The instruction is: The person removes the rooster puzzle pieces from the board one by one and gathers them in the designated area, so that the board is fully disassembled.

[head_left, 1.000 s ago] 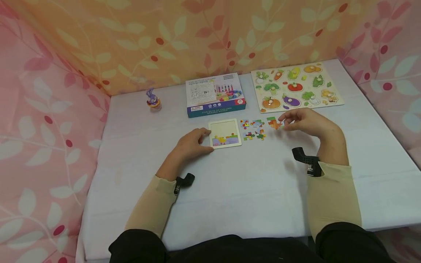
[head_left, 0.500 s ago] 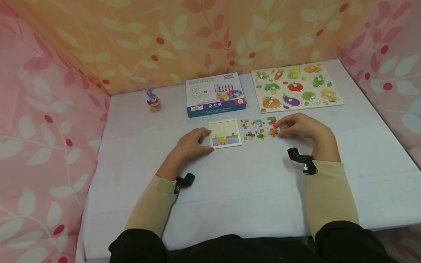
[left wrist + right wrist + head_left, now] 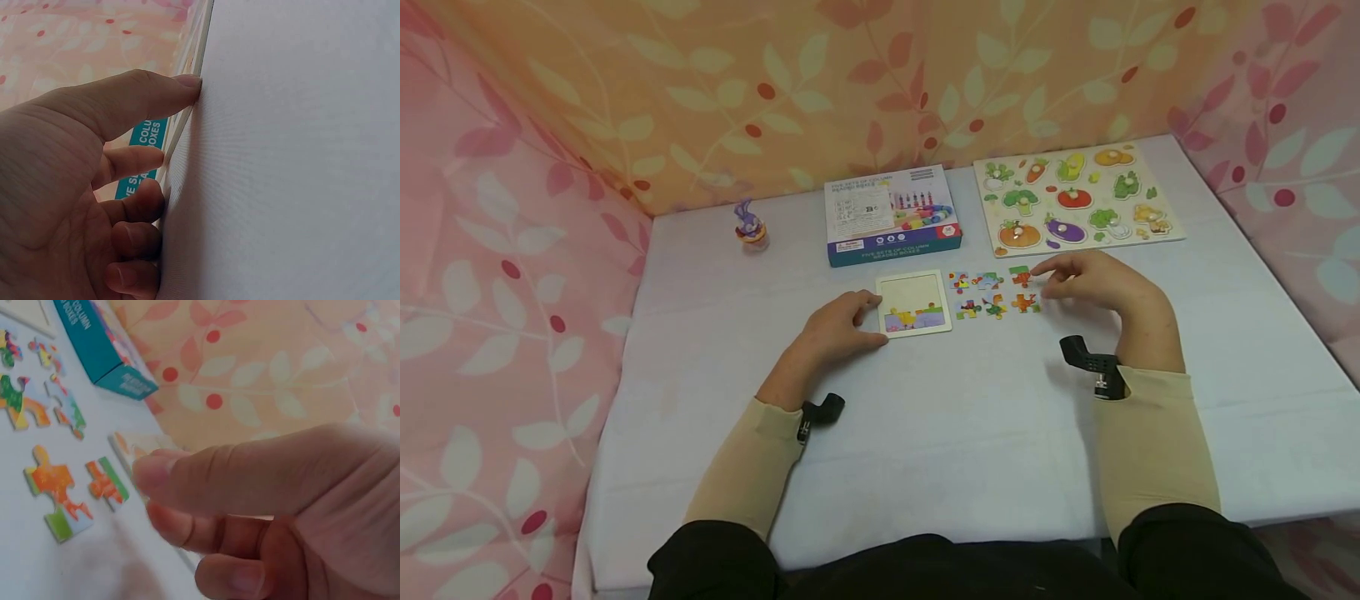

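Note:
My left hand [image 3: 835, 329] holds a small cream puzzle tray [image 3: 913, 283] at its left side, thumb at the near corner and index finger on the edge. Its bottom row holds purple and yellow pieces. In the left wrist view the thumb and fingertips touch the tray's edge. To the tray's right lie several loose jigsaw pieces in two rows. My right hand [image 3: 1097, 283] hovers at their right end, fingertips beside an orange-and-green piece [image 3: 1020, 277]; nothing shows between them. Below it lies another orange piece [image 3: 1025, 303], also seen in the right wrist view [image 3: 56, 494].
Behind the tray lies a beaded-toy box [image 3: 892, 217]. A vegetable peg puzzle board [image 3: 1157, 200] lies at the back right. A small purple rabbit-like figurine [image 3: 749, 227] stands at the back left. Patterned curtains [image 3: 880, 83] enclose the white-covered table [image 3: 940, 450].
My right hand lowers an orange piece to the lower row, lets go of it and moves up beside the upper orange-and-green piece. The left hand stays at the tray.

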`<action>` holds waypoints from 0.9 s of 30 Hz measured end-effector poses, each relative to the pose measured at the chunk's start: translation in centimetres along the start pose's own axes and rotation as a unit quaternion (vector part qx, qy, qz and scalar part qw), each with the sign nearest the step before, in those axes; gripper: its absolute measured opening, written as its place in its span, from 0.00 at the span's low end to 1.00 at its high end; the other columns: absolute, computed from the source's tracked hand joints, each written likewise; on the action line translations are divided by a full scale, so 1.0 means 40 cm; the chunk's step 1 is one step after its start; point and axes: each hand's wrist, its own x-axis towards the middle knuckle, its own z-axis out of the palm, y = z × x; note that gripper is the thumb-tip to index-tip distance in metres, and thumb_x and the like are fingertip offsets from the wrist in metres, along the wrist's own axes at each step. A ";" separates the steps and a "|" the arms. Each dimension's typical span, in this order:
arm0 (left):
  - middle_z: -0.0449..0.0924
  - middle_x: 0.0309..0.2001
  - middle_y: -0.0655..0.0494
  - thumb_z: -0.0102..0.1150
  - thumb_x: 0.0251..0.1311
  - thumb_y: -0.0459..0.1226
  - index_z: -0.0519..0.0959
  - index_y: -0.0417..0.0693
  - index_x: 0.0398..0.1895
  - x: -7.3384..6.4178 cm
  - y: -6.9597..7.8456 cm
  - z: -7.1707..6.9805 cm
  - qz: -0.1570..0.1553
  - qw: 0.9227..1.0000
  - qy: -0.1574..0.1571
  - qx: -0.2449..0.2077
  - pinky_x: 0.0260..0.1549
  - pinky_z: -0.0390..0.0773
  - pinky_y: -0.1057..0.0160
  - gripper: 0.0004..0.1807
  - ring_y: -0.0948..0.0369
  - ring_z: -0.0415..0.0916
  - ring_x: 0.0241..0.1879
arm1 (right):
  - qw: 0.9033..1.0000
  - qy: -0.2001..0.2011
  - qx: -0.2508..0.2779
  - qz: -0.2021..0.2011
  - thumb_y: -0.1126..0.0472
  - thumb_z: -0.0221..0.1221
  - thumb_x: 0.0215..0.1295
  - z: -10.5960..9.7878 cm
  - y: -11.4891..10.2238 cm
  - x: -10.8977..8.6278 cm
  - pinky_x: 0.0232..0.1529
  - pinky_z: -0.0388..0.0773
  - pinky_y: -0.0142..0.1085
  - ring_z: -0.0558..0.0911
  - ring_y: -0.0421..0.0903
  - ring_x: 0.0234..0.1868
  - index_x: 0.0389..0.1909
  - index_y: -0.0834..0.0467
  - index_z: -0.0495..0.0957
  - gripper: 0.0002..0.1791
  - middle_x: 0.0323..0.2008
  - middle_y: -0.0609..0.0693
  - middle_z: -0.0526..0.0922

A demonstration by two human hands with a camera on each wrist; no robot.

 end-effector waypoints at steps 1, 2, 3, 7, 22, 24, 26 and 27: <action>0.71 0.38 0.52 0.75 0.55 0.55 0.73 0.59 0.72 0.000 0.000 0.001 -0.001 1.000 0.000 0.000 0.36 0.67 0.55 0.41 0.56 0.70 0.40 | 1.000 0.012 -0.006 -0.006 0.56 0.64 0.71 -0.002 -0.009 -0.004 0.48 0.68 0.46 0.73 0.52 0.47 0.65 0.56 0.78 0.24 0.45 0.54 0.81; 0.71 0.38 0.52 0.75 0.55 0.55 0.73 0.59 0.72 0.001 0.000 0.001 0.000 1.000 0.001 0.001 0.36 0.67 0.55 0.41 0.56 0.70 0.40 | 1.000 0.024 -0.011 -0.009 0.54 0.64 0.71 -0.004 -0.018 -0.008 0.47 0.68 0.46 0.73 0.52 0.47 0.65 0.56 0.78 0.24 0.45 0.54 0.80; 0.71 0.38 0.52 0.75 0.55 0.55 0.73 0.59 0.72 0.001 0.000 0.001 0.001 1.000 0.001 0.002 0.36 0.67 0.55 0.41 0.56 0.70 0.40 | 0.999 0.036 -0.012 -0.012 0.53 0.64 0.71 -0.006 -0.026 -0.012 0.46 0.67 0.46 0.72 0.52 0.47 0.65 0.56 0.78 0.24 0.44 0.54 0.78; 0.71 0.38 0.52 0.75 0.55 0.55 0.73 0.59 0.72 0.003 -0.002 0.002 0.001 1.000 0.000 0.003 0.36 0.67 0.55 0.41 0.56 0.69 0.40 | 0.996 0.080 -0.003 -0.025 0.47 0.63 0.71 -0.008 -0.063 -0.027 0.44 0.64 0.47 0.69 0.52 0.46 0.63 0.56 0.78 0.25 0.45 0.56 0.75; 0.71 0.39 0.51 0.75 0.55 0.55 0.72 0.59 0.72 0.002 0.004 -0.003 -0.004 1.000 -0.004 0.000 0.37 0.67 0.54 0.41 0.56 0.69 0.41 | 0.974 0.179 0.024 -0.139 0.49 0.66 0.69 0.027 -0.210 -0.080 0.30 0.65 0.35 0.71 0.51 0.32 0.54 0.54 0.85 0.18 0.38 0.51 0.79; 0.71 0.39 0.51 0.75 0.55 0.55 0.73 0.59 0.72 0.002 0.003 -0.002 -0.003 1.000 -0.003 -0.001 0.37 0.67 0.54 0.41 0.55 0.69 0.41 | 0.972 0.180 0.028 -0.150 0.50 0.66 0.70 0.035 -0.224 -0.084 0.30 0.65 0.35 0.71 0.51 0.32 0.53 0.54 0.86 0.17 0.37 0.51 0.80; 0.71 0.39 0.51 0.75 0.55 0.55 0.73 0.59 0.72 0.002 0.001 -0.001 -0.002 1.000 -0.003 -0.002 0.37 0.67 0.54 0.41 0.55 0.69 0.41 | 0.970 0.180 0.032 -0.158 0.50 0.66 0.70 0.041 -0.236 -0.084 0.30 0.66 0.34 0.71 0.51 0.32 0.53 0.54 0.85 0.17 0.38 0.50 0.80; 0.71 0.39 0.51 0.75 0.55 0.55 0.73 0.58 0.72 0.001 0.000 -0.001 -0.002 1.000 -0.003 -0.002 0.37 0.66 0.54 0.41 0.55 0.69 0.41 | 0.970 0.181 0.035 -0.160 0.50 0.66 0.70 0.044 -0.241 -0.085 0.31 0.66 0.34 0.71 0.50 0.33 0.53 0.54 0.85 0.17 0.38 0.50 0.80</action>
